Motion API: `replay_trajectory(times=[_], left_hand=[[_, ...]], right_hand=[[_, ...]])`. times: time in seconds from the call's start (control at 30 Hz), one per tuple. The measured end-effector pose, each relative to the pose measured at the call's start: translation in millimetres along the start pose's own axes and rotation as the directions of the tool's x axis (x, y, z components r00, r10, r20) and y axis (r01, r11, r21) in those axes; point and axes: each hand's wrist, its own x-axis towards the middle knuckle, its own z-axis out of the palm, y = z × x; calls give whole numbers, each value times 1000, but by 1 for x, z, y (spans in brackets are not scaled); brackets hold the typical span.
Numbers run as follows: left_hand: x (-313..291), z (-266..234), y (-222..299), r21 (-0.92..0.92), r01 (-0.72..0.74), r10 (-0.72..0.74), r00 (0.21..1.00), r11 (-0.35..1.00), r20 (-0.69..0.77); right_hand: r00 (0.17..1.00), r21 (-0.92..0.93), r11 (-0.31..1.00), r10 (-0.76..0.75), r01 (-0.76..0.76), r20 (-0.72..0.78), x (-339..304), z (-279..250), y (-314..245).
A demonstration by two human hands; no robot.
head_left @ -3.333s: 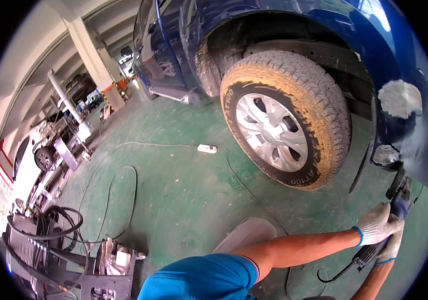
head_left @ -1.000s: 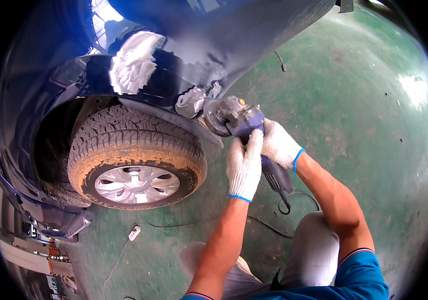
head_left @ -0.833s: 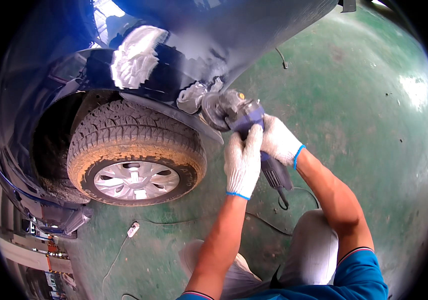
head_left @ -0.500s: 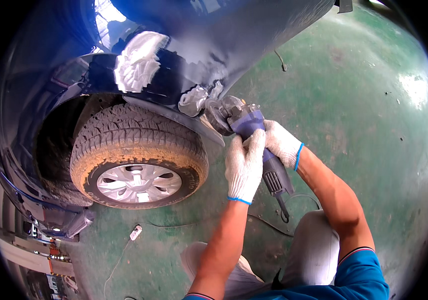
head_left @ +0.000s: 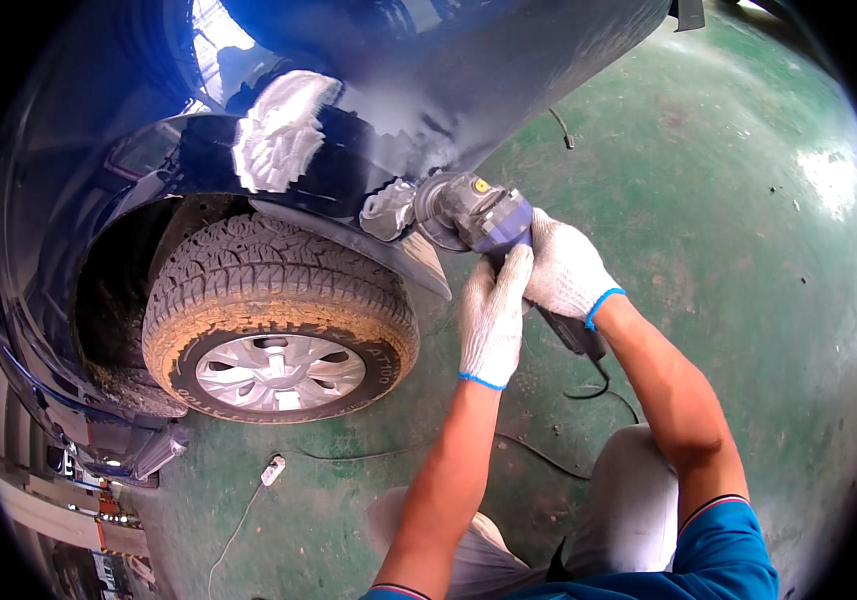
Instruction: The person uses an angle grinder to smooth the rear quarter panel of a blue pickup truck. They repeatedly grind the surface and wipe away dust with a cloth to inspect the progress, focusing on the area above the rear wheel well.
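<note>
Both my hands, in white knit gloves with blue cuffs, are closed around an angle grinder [head_left: 501, 222] with a blue and grey body. My left hand [head_left: 494, 318] grips it from the near side, just behind the head. Wrapped over the far side of the body is my right hand [head_left: 571, 268]. The grinder's disc [head_left: 437, 212] is against or very close to the lower edge of the dark blue car panel [head_left: 389, 80], beside a small bare-metal patch [head_left: 387, 210]. Higher on the panel is a larger sanded patch [head_left: 282, 130].
Left of my hands is a muddy car wheel [head_left: 281, 372] under the arch. A white power socket [head_left: 273, 470] lies on the green floor [head_left: 709, 230], and a dark cord [head_left: 539, 455] runs from it past my knee. A short cable end [head_left: 568, 138] hangs farther off.
The grinder has tilted, showing more of the top of its head, and its rear end has swung right and away. My right hand has rolled over with it; my left has moved slightly right.
</note>
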Motion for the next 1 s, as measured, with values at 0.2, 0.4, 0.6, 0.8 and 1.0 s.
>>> replay_trajectory(times=[0.2,0.4,0.6,0.8,1.0], left_hand=[[17,3,-6,-152,-9,19,998,988,64],[19,4,-1,-251,50,-19,992,967,124],[20,3,-2,-314,12,29,992,949,126],[23,2,-6,-283,30,7,992,959,128],[21,-4,-5,-232,-54,87,987,971,135]], right_hand=[[999,-135,990,44,-43,0,1,-12,-12],[999,-189,981,39,-43,-28,1,-17,-18],[995,-178,981,69,-81,-71,1,-12,-22],[997,-217,975,33,-48,-69,-1,-10,-14],[998,-189,982,18,-30,-62,0,-9,-19]])
